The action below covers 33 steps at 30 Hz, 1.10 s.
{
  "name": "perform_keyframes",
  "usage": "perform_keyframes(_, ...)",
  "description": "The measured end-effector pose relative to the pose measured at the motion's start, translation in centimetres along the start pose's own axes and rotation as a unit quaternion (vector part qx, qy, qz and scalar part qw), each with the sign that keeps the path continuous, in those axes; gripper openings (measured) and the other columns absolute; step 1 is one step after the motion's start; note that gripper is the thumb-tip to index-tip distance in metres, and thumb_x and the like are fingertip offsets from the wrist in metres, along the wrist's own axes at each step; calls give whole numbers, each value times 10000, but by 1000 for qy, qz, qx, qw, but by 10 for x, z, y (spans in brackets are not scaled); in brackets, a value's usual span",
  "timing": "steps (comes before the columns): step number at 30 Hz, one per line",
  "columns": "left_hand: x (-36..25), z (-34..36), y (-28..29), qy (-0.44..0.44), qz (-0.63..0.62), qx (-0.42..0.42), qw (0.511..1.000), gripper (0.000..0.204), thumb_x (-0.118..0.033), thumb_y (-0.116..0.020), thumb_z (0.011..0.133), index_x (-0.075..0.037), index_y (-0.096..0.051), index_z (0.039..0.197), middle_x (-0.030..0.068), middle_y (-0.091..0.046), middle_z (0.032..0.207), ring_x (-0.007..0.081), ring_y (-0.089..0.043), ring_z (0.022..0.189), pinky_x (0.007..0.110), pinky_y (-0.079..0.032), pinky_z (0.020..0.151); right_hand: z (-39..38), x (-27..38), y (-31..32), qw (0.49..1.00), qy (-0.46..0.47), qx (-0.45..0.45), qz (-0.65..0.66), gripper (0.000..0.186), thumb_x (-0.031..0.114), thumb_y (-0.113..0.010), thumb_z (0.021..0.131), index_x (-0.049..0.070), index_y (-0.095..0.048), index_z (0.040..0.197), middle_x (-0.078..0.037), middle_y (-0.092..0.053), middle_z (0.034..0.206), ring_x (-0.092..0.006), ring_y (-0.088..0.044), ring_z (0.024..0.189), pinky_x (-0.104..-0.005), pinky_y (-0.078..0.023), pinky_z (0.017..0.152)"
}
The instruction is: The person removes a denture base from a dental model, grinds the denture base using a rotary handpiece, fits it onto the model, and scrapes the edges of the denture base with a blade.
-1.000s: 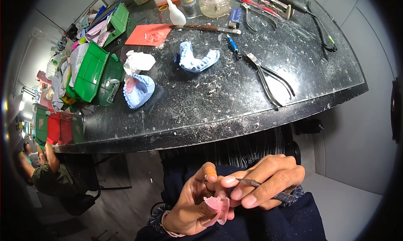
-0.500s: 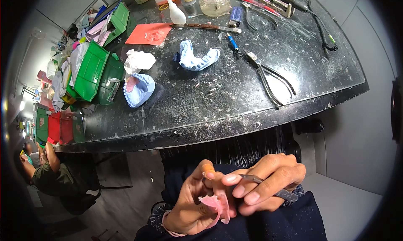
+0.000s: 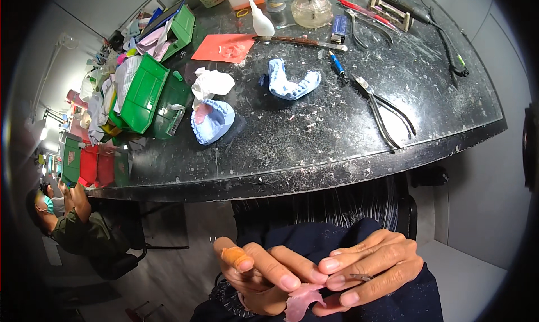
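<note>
Over my lap, below the bench edge, my left hand (image 3: 261,274) holds a thin curved pink denture base plate (image 3: 303,302). An orange wrap sits round one of its fingertips. My right hand (image 3: 373,263) is closed, its fingertips meeting the left fingers at the plate's edge. Tucked between the right fingers is a dark slim metal tool (image 3: 361,277); only its tip shows, the rest hidden by the hand. On the bench, a blue plaster dental cast (image 3: 212,122) with a pink patch stands left, and a horseshoe-shaped blue cast (image 3: 293,86) lies further right.
Black-handled pliers (image 3: 387,114), a blue pen-like tool (image 3: 338,65) and a brown-handled spatula (image 3: 303,42) lie on the bench (image 3: 292,153). A glass burner (image 3: 311,10) and white squeeze bottle (image 3: 261,21) stand behind. Green bins (image 3: 145,94) line the left; a seated person (image 3: 84,232) works beyond.
My hands have come together at the pink plate, which is now lower and tilted differently. The tool's tip has shifted back among my right fingers. The bench has slid rightward in view.
</note>
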<state>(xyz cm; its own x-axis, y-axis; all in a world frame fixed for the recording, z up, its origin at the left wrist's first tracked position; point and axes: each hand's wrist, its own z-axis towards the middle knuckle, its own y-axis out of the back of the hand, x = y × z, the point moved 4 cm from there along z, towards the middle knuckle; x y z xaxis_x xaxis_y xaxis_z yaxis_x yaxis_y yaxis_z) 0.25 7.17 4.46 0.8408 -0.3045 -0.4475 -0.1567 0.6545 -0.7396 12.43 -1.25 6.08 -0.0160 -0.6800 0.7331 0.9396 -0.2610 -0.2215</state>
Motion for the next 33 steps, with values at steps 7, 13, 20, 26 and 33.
perform_keyframes(7,-3,-10,3,51,-124,-9,991,694,240,-513,707,-22,-167,1248,263,-482,1019,493,-508,1001,619,-460,811,-1,-4,4,996,69,54,34,246,-72,-761,582,-7,-668,801,-227,-636,851,-353,-606,925,-390,-541,742)
perform_keyframes(13,2,-11,0,33,-112,-51,992,736,255,-518,686,-20,-125,1244,253,-494,996,483,-520,994,610,-467,808,-2,-5,6,996,66,35,55,174,-71,-711,638,-27,-668,801,-258,-629,854,-373,-602,922,-409,-537,729)
perform_keyframes(20,-1,2,-5,11,-29,-51,998,721,263,-512,675,0,-124,1223,214,-529,951,426,-585,921,505,-532,778,-2,-4,8,995,52,63,55,150,-68,-692,658,-32,-669,801,-259,-630,842,-373,-600,929,-405,-527,754)
perform_keyframes(26,1,2,-8,67,-39,-49,996,350,-125,-442,913,-67,-219,1177,249,-463,987,445,-511,958,587,-467,825,0,-4,4,997,58,28,40,133,-64,-686,675,-39,-660,803,-255,-632,842,-371,-598,934,-409,-528,749)
perform_keyframes(33,1,6,-4,8,167,-66,984,653,89,-660,704,19,-235,1196,201,-618,740,338,-620,762,343,-552,700,13,-2,2,1000,-26,2,0,301,77,-775,635,-1,-649,896,-185,-646,851,-300,-635,894,-363,-528,794)
